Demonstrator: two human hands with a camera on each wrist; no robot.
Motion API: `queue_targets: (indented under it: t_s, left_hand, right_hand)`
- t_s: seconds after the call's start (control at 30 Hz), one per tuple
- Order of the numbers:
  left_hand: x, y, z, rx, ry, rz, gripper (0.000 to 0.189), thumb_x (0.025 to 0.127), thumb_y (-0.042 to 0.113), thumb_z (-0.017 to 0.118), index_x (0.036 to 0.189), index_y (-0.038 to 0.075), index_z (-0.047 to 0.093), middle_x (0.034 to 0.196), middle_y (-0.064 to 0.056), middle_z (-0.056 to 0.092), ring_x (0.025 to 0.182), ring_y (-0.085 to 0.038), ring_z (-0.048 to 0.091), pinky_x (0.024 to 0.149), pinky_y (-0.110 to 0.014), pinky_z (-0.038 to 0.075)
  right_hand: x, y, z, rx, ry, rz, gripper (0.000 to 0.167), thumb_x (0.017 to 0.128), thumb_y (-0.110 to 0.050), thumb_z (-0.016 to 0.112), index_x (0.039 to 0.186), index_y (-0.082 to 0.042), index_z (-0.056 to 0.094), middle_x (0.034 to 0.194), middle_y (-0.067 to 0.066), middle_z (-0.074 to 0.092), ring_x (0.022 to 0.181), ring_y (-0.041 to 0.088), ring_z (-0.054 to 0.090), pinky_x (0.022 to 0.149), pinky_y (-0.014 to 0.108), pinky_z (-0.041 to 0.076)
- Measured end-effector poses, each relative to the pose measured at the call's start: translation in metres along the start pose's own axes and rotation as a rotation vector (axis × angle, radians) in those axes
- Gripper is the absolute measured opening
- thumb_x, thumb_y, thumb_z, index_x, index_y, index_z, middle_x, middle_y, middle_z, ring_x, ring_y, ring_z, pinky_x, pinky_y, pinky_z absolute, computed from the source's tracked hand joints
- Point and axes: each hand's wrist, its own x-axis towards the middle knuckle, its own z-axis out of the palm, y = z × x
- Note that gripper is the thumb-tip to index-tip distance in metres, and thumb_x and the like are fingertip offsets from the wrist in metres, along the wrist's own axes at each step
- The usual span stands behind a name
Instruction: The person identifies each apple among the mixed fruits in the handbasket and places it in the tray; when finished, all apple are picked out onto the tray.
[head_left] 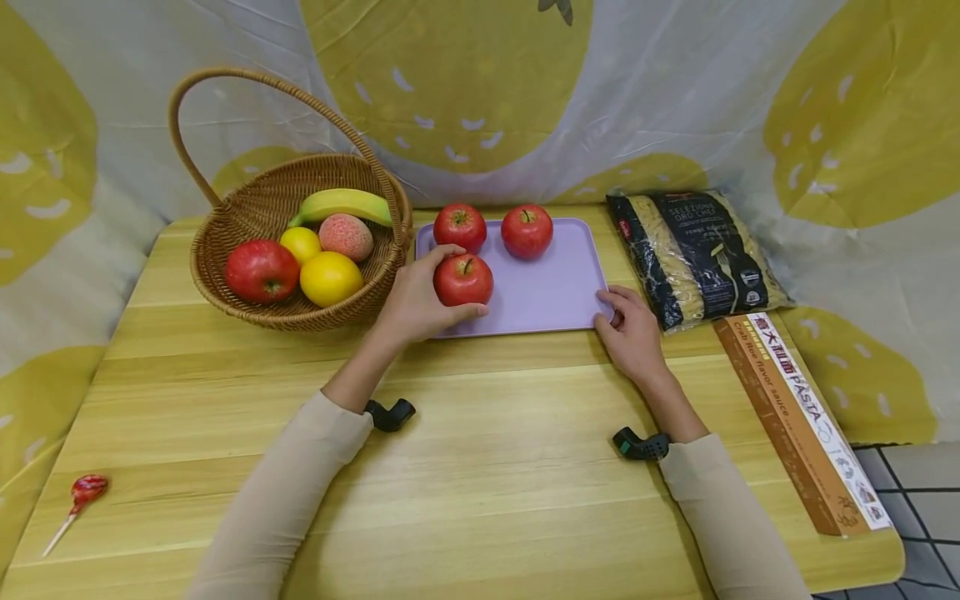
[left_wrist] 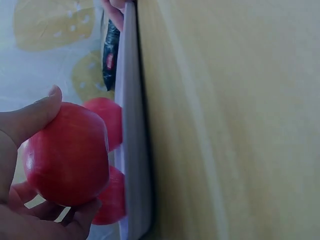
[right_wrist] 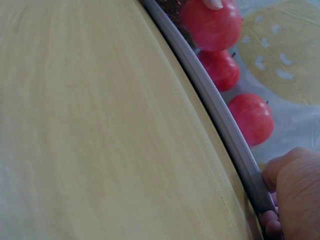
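Observation:
My left hand (head_left: 417,302) grips a red apple (head_left: 463,280) between thumb and fingers, over the front left part of a lilac tray (head_left: 540,292). In the left wrist view this held apple (left_wrist: 70,155) appears slightly above the tray. Two more red apples, a left one (head_left: 460,227) and a right one (head_left: 527,231), sit along the tray's back side. At the tray's right end, my right hand (head_left: 633,333) pinches the rim (right_wrist: 245,165), with fingers above and below it in the right wrist view.
Left of the tray stands a wicker basket (head_left: 300,318) with a tall handle, holding an apple, a banana, two yellow fruits and a peach-like fruit. A pasta bag (head_left: 697,254) and a long pasta box (head_left: 802,425) lie at right. A lollipop (head_left: 88,490) lies front left.

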Motion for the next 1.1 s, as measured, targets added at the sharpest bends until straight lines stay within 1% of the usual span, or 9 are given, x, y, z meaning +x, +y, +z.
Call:
queue_targets:
  t_s: [0.13,0.3,0.5,0.73,0.93,1.07,1.1]
  left_hand:
    - [0.004,-0.008,0.007,-0.023,0.0,-0.036,0.083,0.069,0.045,0.095,0.139,0.024,0.055,0.133,-0.011,0.062,0.123,-0.034,0.053,0.105,-0.055,0.05]
    - [0.009,-0.015,0.013,-0.043,-0.001,-0.045,0.085,0.068,0.042,0.096,0.139,0.024,0.054,0.135,-0.01,0.061,0.125,-0.034,0.054,0.108,-0.054,0.047]
    - [0.014,-0.018,0.016,-0.043,-0.005,-0.056,0.084,0.069,0.045,0.095,0.14,0.026,0.054,0.136,-0.01,0.061,0.124,-0.034,0.054,0.109,-0.055,0.046]
    - [0.014,-0.021,0.017,-0.036,-0.027,-0.065,0.09,0.071,0.047,0.093,0.147,0.025,0.05,0.141,-0.01,0.059,0.128,-0.034,0.053,0.112,-0.055,0.045]
    - [0.011,-0.022,0.015,0.003,-0.046,-0.035,0.103,0.074,0.048,0.091,0.157,0.018,0.039,0.152,-0.014,0.051,0.137,-0.036,0.048,0.118,-0.057,0.038]
    - [0.004,-0.021,0.01,0.037,-0.072,0.015,0.109,0.076,0.048,0.09,0.16,0.01,0.032,0.157,-0.017,0.046,0.143,-0.035,0.045,0.122,-0.055,0.034]
    - [0.002,-0.02,0.009,0.051,-0.079,0.029,0.11,0.076,0.048,0.09,0.161,0.008,0.031,0.159,-0.018,0.044,0.145,-0.036,0.043,0.123,-0.055,0.032]
  right_hand:
    - [0.0,0.0,0.0,-0.003,-0.001,0.001,0.042,0.095,-0.012,0.063,0.134,0.002,0.066,0.144,0.02,0.058,0.079,0.02,0.053,0.07,0.025,0.038]
    - [0.0,0.001,0.0,0.008,-0.003,0.003,0.042,0.095,-0.013,0.063,0.134,0.002,0.066,0.144,0.02,0.058,0.079,0.02,0.052,0.07,0.024,0.038]
    - [0.0,0.0,0.0,0.008,0.002,0.0,0.042,0.095,-0.013,0.063,0.134,0.002,0.066,0.144,0.019,0.058,0.079,0.019,0.052,0.07,0.024,0.038]
    - [-0.001,0.0,0.0,0.009,-0.002,-0.003,0.042,0.095,-0.013,0.063,0.134,0.002,0.066,0.144,0.02,0.058,0.078,0.02,0.053,0.07,0.024,0.038]
    - [0.0,-0.001,0.0,0.007,0.0,-0.001,0.042,0.095,-0.013,0.062,0.134,0.002,0.066,0.144,0.02,0.058,0.079,0.019,0.052,0.07,0.023,0.038]
    - [0.0,0.0,0.0,0.006,0.0,-0.003,0.042,0.095,-0.013,0.062,0.134,0.002,0.066,0.144,0.02,0.058,0.08,0.02,0.053,0.07,0.023,0.038]
    - [0.0,0.0,0.0,0.005,0.001,-0.003,0.042,0.095,-0.013,0.062,0.134,0.002,0.066,0.144,0.02,0.058,0.08,0.02,0.053,0.07,0.023,0.038]
